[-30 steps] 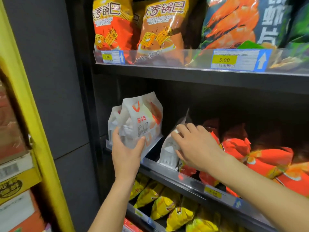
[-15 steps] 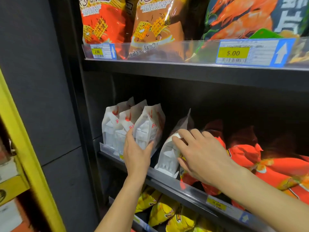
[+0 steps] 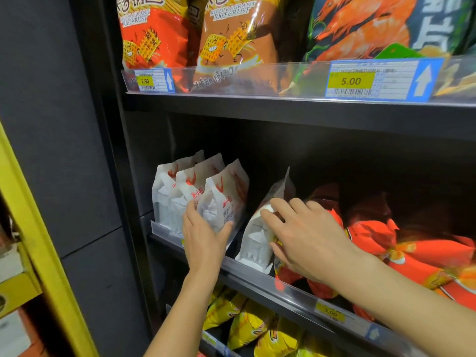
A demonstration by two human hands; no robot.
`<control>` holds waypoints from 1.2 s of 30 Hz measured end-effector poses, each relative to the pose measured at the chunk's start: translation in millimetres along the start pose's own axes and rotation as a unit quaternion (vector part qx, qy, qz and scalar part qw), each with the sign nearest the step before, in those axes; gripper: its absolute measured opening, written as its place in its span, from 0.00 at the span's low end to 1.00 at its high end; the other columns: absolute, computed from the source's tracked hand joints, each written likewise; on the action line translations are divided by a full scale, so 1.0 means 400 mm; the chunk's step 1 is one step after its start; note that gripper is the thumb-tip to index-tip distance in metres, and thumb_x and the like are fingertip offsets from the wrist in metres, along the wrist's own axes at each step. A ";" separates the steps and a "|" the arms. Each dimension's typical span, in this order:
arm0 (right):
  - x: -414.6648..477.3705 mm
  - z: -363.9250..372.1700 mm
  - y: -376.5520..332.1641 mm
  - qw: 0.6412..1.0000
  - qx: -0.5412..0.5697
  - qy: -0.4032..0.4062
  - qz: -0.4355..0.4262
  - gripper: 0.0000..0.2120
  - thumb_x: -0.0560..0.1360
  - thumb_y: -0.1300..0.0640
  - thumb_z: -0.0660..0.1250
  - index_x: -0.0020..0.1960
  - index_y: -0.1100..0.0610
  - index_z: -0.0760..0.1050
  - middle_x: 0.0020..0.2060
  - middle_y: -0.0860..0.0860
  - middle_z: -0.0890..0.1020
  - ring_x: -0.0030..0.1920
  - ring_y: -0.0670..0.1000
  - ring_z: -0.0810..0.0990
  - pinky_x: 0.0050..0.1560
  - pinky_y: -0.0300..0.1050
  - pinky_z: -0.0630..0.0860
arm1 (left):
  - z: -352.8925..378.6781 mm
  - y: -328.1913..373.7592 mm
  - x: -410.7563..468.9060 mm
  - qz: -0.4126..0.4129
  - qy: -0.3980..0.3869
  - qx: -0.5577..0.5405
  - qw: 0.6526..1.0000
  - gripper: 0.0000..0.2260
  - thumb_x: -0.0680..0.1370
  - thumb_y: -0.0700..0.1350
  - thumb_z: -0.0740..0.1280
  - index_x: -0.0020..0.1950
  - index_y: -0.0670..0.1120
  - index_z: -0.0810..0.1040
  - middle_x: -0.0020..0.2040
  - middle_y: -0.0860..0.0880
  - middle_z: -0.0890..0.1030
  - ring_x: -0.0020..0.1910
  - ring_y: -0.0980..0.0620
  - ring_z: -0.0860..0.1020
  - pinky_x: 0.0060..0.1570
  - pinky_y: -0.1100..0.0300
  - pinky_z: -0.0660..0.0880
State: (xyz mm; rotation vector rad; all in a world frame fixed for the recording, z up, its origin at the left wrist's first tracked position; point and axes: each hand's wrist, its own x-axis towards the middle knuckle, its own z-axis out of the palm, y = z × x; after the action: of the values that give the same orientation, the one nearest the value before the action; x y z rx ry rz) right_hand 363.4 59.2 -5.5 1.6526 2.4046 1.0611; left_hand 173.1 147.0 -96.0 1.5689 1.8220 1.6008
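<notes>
Three white snack bags stand in a row at the left end of the middle shelf [image 3: 257,282]. My left hand [image 3: 203,243] grips the lower part of the front white bag [image 3: 226,191], thumb on its right side and fingers on its left. The other two white bags [image 3: 164,191] stand behind it. To the right, a fourth white bag [image 3: 255,243] leans to the right against red bags [image 3: 412,253]. My right hand [image 3: 306,243] holds this leaning bag near its top, thumb on the white face and fingers curled over its far side.
A clear rail with price tags runs along the shelf front. Large rice-crust bags [image 3: 231,34] and a shrimp-chip bag [image 3: 360,29] fill the shelf above. Yellow bags [image 3: 244,323] lie on the shelf below. A yellow frame [image 3: 38,253] stands at the left.
My left hand has brought the white bag down from the air and set it in the row on the shelf. My right hand has stayed on the leaning bag.
</notes>
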 end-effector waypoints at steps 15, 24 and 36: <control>-0.046 -0.055 0.029 0.999 -0.031 -0.022 -0.026 0.25 0.80 0.43 0.65 0.73 0.54 0.74 0.69 0.60 0.77 0.59 0.63 0.80 0.54 0.58 0.76 | 0.039 0.092 -0.129 0.106 -0.159 -0.087 0.978 0.37 0.78 0.61 0.72 0.82 0.56 0.58 0.80 0.56 0.65 0.77 0.55 0.66 0.74 0.51 0.72; -0.075 -0.049 0.037 0.999 -0.037 -0.012 -0.021 0.20 0.84 0.45 0.59 0.71 0.54 0.74 0.69 0.57 0.76 0.68 0.62 0.73 0.67 0.60 0.71 | 0.066 0.097 -0.124 0.069 -0.167 0.003 0.984 0.41 0.77 0.60 0.74 0.82 0.54 0.54 0.79 0.52 0.67 0.77 0.48 0.70 0.71 0.47 0.76; -0.058 -0.083 0.028 1.000 0.005 0.013 0.006 0.24 0.84 0.41 0.54 0.72 0.51 0.74 0.68 0.53 0.78 0.67 0.58 0.76 0.67 0.56 0.73 | -0.066 0.126 -0.110 0.118 -0.055 -0.059 0.990 0.32 0.75 0.55 0.77 0.75 0.58 0.67 0.68 0.56 0.75 0.64 0.57 0.72 0.64 0.52 0.78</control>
State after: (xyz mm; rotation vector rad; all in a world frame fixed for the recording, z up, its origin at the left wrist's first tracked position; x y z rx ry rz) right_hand 369.6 25.2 18.4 1.6677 2.4224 1.0811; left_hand 197.1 87.3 -64.0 1.8336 1.5039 1.6477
